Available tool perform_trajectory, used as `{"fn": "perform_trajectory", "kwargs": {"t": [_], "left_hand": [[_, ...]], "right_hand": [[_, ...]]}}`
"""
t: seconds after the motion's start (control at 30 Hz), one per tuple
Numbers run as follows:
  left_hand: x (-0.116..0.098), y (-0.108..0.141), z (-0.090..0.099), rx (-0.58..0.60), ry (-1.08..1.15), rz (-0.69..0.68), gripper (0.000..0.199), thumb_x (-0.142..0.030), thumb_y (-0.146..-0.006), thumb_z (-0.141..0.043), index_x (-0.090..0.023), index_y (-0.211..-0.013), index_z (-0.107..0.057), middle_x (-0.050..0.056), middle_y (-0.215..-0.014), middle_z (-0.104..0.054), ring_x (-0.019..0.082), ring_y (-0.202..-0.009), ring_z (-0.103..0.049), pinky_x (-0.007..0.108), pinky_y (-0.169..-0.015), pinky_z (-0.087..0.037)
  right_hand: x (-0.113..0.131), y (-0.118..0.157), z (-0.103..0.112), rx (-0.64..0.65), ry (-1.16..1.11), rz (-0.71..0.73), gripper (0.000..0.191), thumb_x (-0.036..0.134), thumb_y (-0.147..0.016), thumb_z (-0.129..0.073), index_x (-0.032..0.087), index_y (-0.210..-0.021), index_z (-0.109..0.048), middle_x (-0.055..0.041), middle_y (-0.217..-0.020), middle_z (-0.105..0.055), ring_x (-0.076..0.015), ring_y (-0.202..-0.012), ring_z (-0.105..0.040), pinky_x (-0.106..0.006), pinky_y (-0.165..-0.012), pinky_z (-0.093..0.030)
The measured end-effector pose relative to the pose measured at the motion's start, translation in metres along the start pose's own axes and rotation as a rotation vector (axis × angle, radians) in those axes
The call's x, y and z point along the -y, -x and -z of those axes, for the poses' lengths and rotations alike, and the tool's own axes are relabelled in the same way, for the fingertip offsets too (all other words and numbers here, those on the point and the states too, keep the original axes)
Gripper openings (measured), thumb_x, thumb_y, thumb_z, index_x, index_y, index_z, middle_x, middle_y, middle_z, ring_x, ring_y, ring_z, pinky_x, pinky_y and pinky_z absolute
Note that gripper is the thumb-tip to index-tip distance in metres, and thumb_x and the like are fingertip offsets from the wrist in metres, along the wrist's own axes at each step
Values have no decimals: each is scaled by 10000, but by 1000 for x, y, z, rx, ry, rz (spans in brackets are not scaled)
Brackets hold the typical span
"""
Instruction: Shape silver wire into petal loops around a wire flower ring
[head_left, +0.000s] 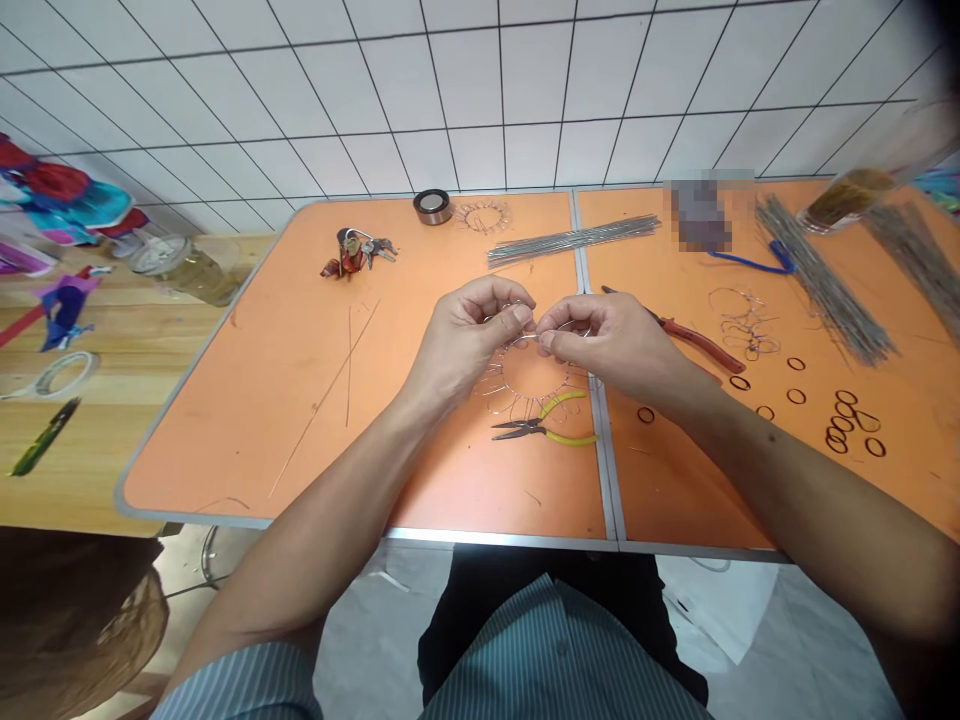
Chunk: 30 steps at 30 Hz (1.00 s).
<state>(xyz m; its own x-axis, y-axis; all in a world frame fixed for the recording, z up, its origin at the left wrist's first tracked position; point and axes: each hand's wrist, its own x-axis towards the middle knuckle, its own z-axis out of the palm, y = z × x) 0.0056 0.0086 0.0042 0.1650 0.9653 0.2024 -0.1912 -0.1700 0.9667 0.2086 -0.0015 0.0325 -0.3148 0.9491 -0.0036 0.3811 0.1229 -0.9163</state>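
Between my two hands, above the orange table, is a thin wire ring (534, 398) with small loops round its edge. My left hand (484, 325) pinches its upper left part, thumb against fingers. My right hand (600, 330) pinches the upper right part, its fingertips close to those of my left hand. Just below the ring lie yellow-handled pliers (571, 438), jaws pointing left. Red-handled pliers (701, 345) lie partly behind my right hand. The exact spot where the fingertips meet the wire is partly hidden.
On the orange table (202, 400) are a bundle of wires (574, 240), a tape roll (433, 207), keys (360, 252), another looped wire ring (482, 217), loose wires and several small dark rings (840, 425). More wire bundles (825, 280) lie at right. A jar (184, 268) lies left.
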Motion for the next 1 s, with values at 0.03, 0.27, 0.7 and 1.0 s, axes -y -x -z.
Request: {"fn": "perform_trajectory", "kwargs": {"t": [0.03, 0.27, 0.7, 1.0], "left_hand": [[1, 0, 1, 6, 0, -17, 332, -443, -771, -1015, -205, -860, -802, 1, -744, -742, 127, -668, -672, 255, -663, -547], [2, -2, 5, 6, -16, -87, 306, -436, -791, -1022, -218, -878, -826, 15, -832, -773, 140, -779, -704, 272, -773, -575], [-2, 2, 1, -37, -93, -120, 277, -439, -813, -1004, -230, -886, -837, 27, -864, -780, 154, -814, -707, 288, -788, -571], [-3, 6, 4, -37, -225, -246, 174, -371, -893, -953, -240, -907, -839, 26, -884, -797, 157, -834, -716, 293, -802, -568]], "right_hand": [[0, 0, -1, -11, -9, 2, 73, 197, -827, -725, 204, -839, -797, 1, -739, -670, -129, -656, -509, -286, -567, -350], [4, 5, -6, -90, -13, 73, 28, 193, -810, -746, 192, -798, -771, 11, -692, -641, -129, -631, -530, -284, -556, -382], [-4, 6, -13, -241, 176, 253, 65, 159, -840, -709, 203, -833, -756, 16, -706, -701, -142, -653, -600, -310, -655, -434], [-7, 7, -13, -325, 351, 353, 73, 150, -895, -718, 196, -876, -771, 7, -744, -699, -138, -653, -568, -311, -644, -369]]}}
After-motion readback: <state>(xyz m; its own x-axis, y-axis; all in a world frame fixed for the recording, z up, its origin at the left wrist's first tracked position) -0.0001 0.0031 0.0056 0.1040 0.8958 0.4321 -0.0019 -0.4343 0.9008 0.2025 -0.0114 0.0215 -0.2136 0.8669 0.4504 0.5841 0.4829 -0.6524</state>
